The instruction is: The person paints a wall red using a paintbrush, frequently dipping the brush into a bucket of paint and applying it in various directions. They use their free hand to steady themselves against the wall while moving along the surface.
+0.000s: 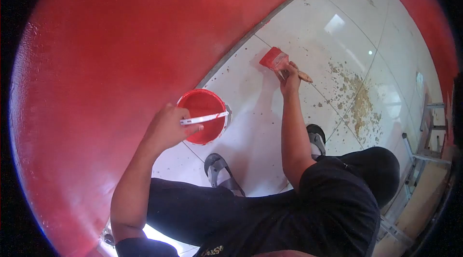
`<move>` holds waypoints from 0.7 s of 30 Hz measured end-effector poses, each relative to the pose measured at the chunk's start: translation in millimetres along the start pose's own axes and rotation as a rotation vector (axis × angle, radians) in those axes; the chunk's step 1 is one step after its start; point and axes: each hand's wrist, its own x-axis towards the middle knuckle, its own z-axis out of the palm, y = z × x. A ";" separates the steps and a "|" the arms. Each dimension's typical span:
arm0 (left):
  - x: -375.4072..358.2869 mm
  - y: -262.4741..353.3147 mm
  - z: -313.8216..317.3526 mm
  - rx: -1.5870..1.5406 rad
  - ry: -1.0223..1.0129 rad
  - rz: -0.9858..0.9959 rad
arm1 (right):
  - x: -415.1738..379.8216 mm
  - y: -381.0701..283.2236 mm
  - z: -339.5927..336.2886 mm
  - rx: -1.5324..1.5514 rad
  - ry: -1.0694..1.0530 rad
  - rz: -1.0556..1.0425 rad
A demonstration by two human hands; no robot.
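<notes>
Head view — paint bucket (194,101), ladder (432,159), stained tiles (360,107)

Open white tiled floor (251,88) is left between the round red-coated bucket (202,134) and the wooden-handled paintbrush (275,59); leftward passage is blocked by the red wall (120,40).

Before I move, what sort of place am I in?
Probably a room being painted: there's a red-coated paintbrush, a bucket with red inside, and what looks like a ladder.
</notes>
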 end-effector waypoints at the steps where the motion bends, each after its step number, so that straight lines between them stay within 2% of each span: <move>1: 4.8 -1.7 -2.2 -0.001 -0.012 0.004 | -1.2 5.4 1.6 0.023 0.011 0.013; 3: 1.3 -11.3 5.8 -0.092 -0.289 -0.046 | -4.1 16.4 7.7 0.075 -0.030 0.009; 4: 0.3 -11.4 4.4 -0.037 -0.391 -0.004 | -4.5 18.3 15.4 0.055 -0.080 0.020; 5: 1.2 -12.6 7.7 -0.048 -0.396 -0.003 | -4.7 19.6 21.1 0.029 -0.132 0.032; 7: 1.1 -11.6 16.5 0.072 -0.543 0.012 | -12.5 17.3 30.9 0.044 -0.118 0.065; 11: -9.0 -4.8 28.3 0.124 -0.601 0.027 | -21.4 20.2 29.5 0.104 -0.146 0.087; 13: -14.4 -9.7 26.4 -0.040 -0.488 0.032 | -17.4 28.2 31.7 0.126 -0.122 0.039; 14: -14.9 -12.0 23.8 -0.017 -0.495 0.035 | -15.4 31.1 33.6 0.146 -0.110 0.034; 16: -17.8 -14.3 22.1 -0.182 -0.428 0.003 | -12.8 37.4 38.2 0.150 -0.138 0.079; 17: -21.2 -13.8 21.4 -0.168 -0.434 0.004 | -11.4 40.8 41.3 0.163 -0.130 0.076; 19: -26.0 -9.6 15.8 -0.156 -0.237 -0.001 | -8.2 42.2 58.4 0.144 -0.121 0.028; 21: -28.1 -8.5 12.5 -0.169 -0.180 -0.016 | -4.2 42.8 81.4 0.122 -0.104 0.017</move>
